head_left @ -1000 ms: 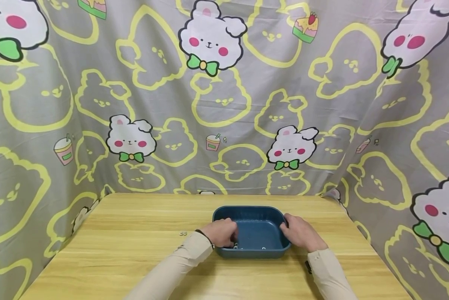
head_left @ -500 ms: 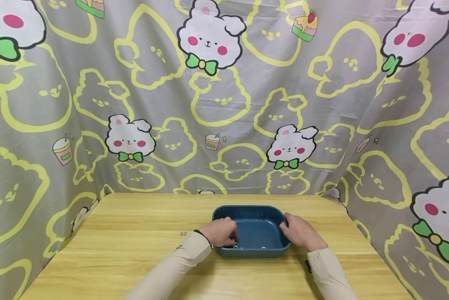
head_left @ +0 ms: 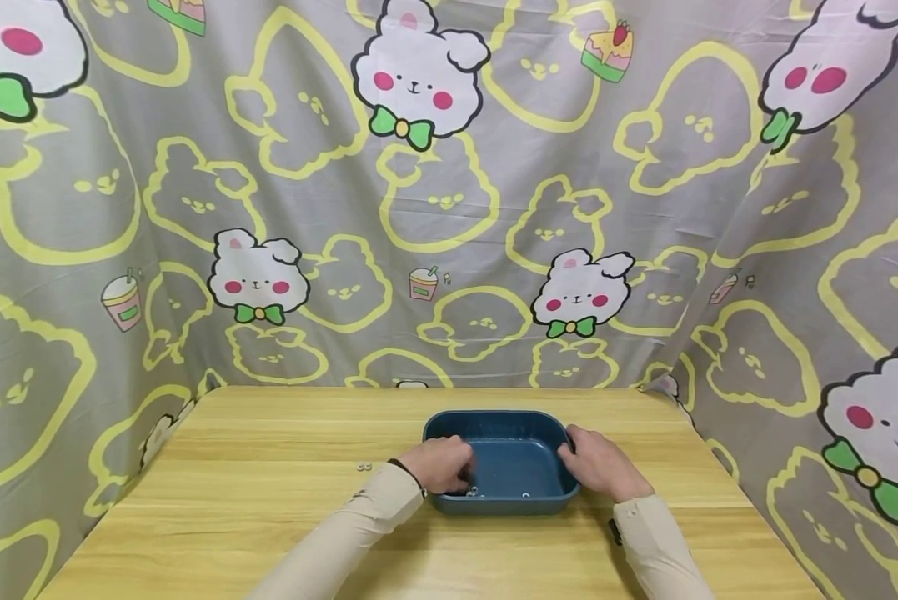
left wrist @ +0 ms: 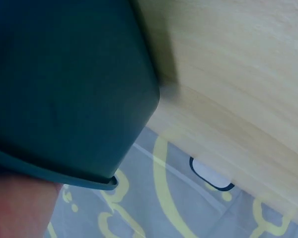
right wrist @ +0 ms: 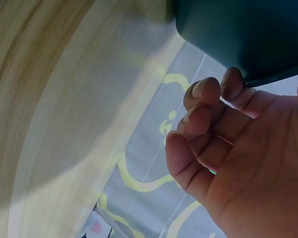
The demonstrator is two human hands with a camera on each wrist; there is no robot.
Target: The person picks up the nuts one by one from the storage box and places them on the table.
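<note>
A dark blue rectangular basin [head_left: 519, 457] with rounded corners rests on the wooden table. My left hand [head_left: 439, 463] reaches over its left rim, fingers bent down inside, beside small silvery pieces [head_left: 473, 492] near the front wall; I cannot tell whether the fingertips pinch one. Another small light ring-like piece [head_left: 526, 495] lies farther right in the basin. At the right rim, my right hand [head_left: 604, 463] grips the wall, thumb on the inner side and fingers outside. The right wrist view shows the same hand [right wrist: 248, 144] with its index fingertip at the basin's rim [right wrist: 278, 77].
Two small silvery ring-like pieces [head_left: 363, 467] lie on the table [head_left: 268, 500] left of the basin, close to the left sleeve [head_left: 343, 533]. Behind and at both sides hangs a grey patterned curtain [head_left: 449, 333].
The head view has shifted very slightly. Inside the basin, the left fingers make small movements by the silvery pieces; the right hand keeps its hold on the rim.
</note>
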